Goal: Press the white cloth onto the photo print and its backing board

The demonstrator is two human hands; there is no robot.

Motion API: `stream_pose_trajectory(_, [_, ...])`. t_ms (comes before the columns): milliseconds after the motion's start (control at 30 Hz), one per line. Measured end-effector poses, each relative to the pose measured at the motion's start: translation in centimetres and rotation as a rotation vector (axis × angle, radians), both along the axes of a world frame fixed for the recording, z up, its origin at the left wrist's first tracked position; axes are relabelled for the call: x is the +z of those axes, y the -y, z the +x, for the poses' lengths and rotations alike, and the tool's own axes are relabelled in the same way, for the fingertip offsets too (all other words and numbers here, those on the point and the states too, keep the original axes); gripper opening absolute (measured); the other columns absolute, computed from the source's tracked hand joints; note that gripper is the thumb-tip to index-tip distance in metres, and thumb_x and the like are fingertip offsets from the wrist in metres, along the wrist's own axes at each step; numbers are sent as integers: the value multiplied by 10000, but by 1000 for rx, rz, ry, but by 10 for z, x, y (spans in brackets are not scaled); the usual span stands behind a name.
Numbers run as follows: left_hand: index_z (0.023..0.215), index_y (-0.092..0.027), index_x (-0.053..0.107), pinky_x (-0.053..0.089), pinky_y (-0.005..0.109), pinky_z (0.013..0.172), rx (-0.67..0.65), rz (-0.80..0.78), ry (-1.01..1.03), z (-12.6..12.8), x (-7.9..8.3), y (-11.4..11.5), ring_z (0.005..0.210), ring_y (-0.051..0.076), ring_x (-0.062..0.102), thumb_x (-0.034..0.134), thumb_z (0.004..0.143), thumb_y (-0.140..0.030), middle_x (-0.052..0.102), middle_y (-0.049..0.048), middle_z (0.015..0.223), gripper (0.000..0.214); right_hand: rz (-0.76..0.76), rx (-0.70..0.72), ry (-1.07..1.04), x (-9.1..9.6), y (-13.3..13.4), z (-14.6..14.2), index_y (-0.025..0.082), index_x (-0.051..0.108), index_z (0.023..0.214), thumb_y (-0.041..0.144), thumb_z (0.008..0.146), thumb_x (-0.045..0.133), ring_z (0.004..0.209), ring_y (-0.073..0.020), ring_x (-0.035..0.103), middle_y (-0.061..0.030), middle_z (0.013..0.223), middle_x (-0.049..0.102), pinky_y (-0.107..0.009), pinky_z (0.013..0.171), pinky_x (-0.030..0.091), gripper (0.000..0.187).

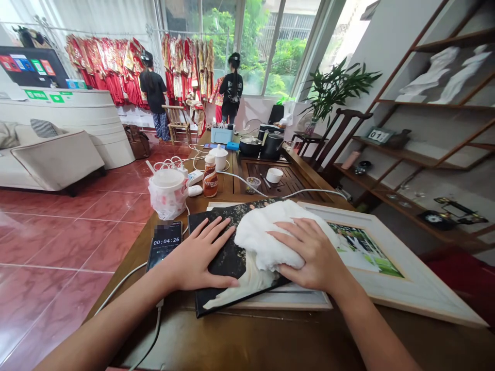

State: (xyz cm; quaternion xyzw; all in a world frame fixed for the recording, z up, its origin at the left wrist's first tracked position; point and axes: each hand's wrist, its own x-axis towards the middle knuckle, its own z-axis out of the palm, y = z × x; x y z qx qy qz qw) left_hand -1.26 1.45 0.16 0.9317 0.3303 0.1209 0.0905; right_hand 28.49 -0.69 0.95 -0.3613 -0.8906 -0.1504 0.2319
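Observation:
My left hand (204,255) lies flat with fingers spread on a dark photo panel (222,251), which has a pale flowing shape like a dress at its lower part. On the panel's right half sits a thick, fluffy white cotton wad (257,234). My right hand (309,252) grips this wad from the right, its fingers over the top and its thumb at the near edge. The panel rests tilted on a white picture frame (309,300), mostly covered. Another white frame (421,281), with a couple's photo in it, lies to the right.
At the left stand a phone (164,245) with a running timer, a bagged tub (167,193) and a brown bottle (210,178). A white cable (247,183) crosses behind the panel. Farther back are a tea tray (297,180), pots (271,147) and two people near hanging red garments.

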Motion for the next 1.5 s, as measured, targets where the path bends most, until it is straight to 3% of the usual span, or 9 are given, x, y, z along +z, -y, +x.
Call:
stream_pose_trajectory(233, [1566, -215, 189, 107, 516, 1213, -9, -1, -6, -1, 0, 0, 1495, 334, 91, 467, 798, -831, 120, 106, 1629, 1023, -61, 130, 15, 0, 10, -19, 244, 558, 1297, 344, 665, 662, 1100, -350, 525, -104, 1291, 594, -561, 964, 344, 648])
stream_pose_trajectory(467, [1568, -187, 169, 88, 528, 1210, 9, -9, -20, 0, 0, 0, 1496, 333, 85, 452, 798, -839, 118, 126, 1625, 1049, 19, 1, 28, -1, -1, 0, 207, 592, 1249, 322, 707, 668, 1071, -352, 537, -134, 1245, 607, -555, 947, 368, 559])
stream_pose_trajectory(700, [1565, -193, 192, 106, 515, 1213, -9, -10, -3, -1, 1, 1, 1495, 333, 94, 468, 793, -835, 129, 118, 1626, 1041, -56, 128, 19, 0, 11, -21, 248, 551, 1298, 332, 667, 657, 1114, -352, 520, -101, 1290, 593, -561, 971, 341, 646])
stream_pose_trajectory(900, [1566, -187, 182, 100, 539, 1206, 6, -15, -12, 0, 0, 0, 1493, 341, 96, 460, 797, -836, 130, 129, 1623, 1044, 2, 12, 12, -2, 0, 1, 213, 574, 1267, 314, 705, 672, 1085, -359, 537, -138, 1260, 600, -573, 950, 363, 578])
stream_pose_trajectory(1167, [1567, -228, 182, 113, 518, 1210, -10, -8, 4, -1, 2, 0, 1494, 332, 113, 470, 794, -833, 143, 106, 1627, 1023, -66, 134, 10, 1, 12, -22, 254, 556, 1299, 344, 662, 662, 1103, -350, 526, -96, 1296, 596, -563, 960, 346, 652])
stream_pose_trajectory(1367, [1570, -200, 167, 102, 535, 1206, 7, -10, -4, 0, 0, -1, 1491, 347, 109, 468, 792, -836, 142, 125, 1624, 1048, 18, 44, 26, -1, 1, 0, 211, 585, 1254, 321, 693, 669, 1083, -357, 538, -133, 1251, 612, -563, 943, 365, 577])
stream_pose_trajectory(1500, [1568, -193, 176, 105, 526, 1209, -5, -6, -8, 0, 1, -1, 1494, 339, 98, 461, 796, -836, 134, 125, 1625, 1045, -5, 85, 27, -1, 7, -13, 234, 578, 1274, 337, 668, 668, 1096, -364, 527, -115, 1263, 611, -574, 950, 348, 621])
